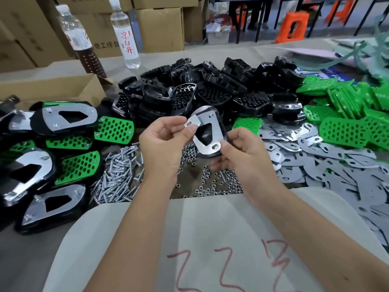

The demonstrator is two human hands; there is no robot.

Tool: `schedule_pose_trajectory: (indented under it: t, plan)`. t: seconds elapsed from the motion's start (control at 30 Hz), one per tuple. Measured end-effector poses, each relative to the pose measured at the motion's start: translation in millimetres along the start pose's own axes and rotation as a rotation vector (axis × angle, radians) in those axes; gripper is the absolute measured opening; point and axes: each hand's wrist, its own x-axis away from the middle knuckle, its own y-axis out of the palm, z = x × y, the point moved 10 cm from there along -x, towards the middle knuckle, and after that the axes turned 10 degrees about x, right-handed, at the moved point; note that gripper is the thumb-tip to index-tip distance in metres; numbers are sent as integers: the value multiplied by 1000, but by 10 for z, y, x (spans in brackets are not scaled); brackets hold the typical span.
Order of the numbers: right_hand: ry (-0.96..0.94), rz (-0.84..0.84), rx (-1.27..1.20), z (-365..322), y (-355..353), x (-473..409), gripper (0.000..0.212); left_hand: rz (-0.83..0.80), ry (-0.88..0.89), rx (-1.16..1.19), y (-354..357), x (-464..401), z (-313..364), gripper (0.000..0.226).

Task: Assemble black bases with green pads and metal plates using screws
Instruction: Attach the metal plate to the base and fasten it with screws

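table (25,74) — screws (117,175), nuts (212,182), metal plates (328,163)

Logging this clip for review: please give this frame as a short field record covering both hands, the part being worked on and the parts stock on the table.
left hand: pinches a small slotted metal tab
right hand: grips black base with metal plate
screws: loose pile, below the left hand
nuts: scattered under the hands
black bases: heap behind the hands
green pads: stack at right
flat metal plates: spread at right
finished units: heap at left
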Motion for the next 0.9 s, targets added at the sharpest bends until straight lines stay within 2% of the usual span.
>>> schedule_pose_trajectory:
  t: [0.23,0.53,0.9]
  plan:
    - [-27,-52,-8,-39,35,16,9,72,69,-97,-97,-45,23,33]
    - [-61,-84,-9,-89,63,35,8,-8,-29,-27,-31,-47,-45,18]
    - [-55,-73,-25,-77,53,29,9,-43,-75,17,23,-38,-26,19]
